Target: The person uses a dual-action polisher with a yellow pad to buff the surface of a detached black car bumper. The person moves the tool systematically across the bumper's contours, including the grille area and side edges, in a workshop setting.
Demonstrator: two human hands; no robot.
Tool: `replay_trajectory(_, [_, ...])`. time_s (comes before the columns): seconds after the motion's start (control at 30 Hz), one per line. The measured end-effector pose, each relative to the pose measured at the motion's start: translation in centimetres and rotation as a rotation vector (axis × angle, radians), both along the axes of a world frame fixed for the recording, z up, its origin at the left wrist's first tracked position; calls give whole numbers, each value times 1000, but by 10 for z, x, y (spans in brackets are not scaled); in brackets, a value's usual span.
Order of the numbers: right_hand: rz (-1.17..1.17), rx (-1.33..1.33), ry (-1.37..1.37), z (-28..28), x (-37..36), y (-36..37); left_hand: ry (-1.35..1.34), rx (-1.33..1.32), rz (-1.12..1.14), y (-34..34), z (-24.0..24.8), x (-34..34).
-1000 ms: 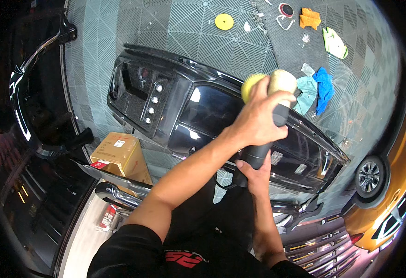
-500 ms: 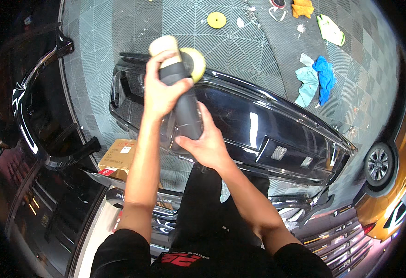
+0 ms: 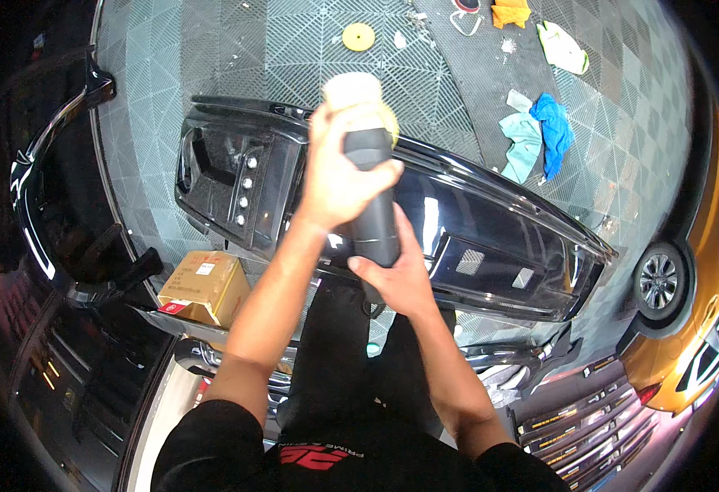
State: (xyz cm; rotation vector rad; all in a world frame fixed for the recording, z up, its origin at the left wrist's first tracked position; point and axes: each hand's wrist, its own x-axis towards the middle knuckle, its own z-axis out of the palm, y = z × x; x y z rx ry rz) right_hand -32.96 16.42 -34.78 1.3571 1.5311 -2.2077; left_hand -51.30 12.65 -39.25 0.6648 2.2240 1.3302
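Note:
Both my hands hold a black power polisher with a pale cream head. My left hand wraps round its front end, just behind the head. Further back, my right hand grips the rear of the body. A yellow foam pad shows only in part behind the polisher's head. Below the tool lies a long, glossy black car body panel, with a recess and several round fittings at its left end. Whether the pad touches the panel is hidden.
A cardboard box stands left of my legs. Beyond the panel, a yellow disc pad and blue, teal, lime and orange cloths lie on the floor tiles. A black car flanks the left, an orange car the right.
Both hands have carried the polisher to the right over the panel, uncovering the panel's left end and its round fittings. The pad is now more hidden behind the tool.

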Motion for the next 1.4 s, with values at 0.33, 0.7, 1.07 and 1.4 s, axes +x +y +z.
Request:
replay_trajectory(0.33, [-244,-43,-53,4,115,49,-144,91,-139,100,5,121])
replay_trajectory(0.7, [-423,-57,-54,5,238,119,-90,156,-287,194,5,241])
replay_trajectory(1.07, [-616,-83,-18,-10,307,145,-141,209,-428,256,-2,316])
replay_trajectory(1.4, [-504,-17,-33,-5,222,93,-198,193,-439,193,-3,229])
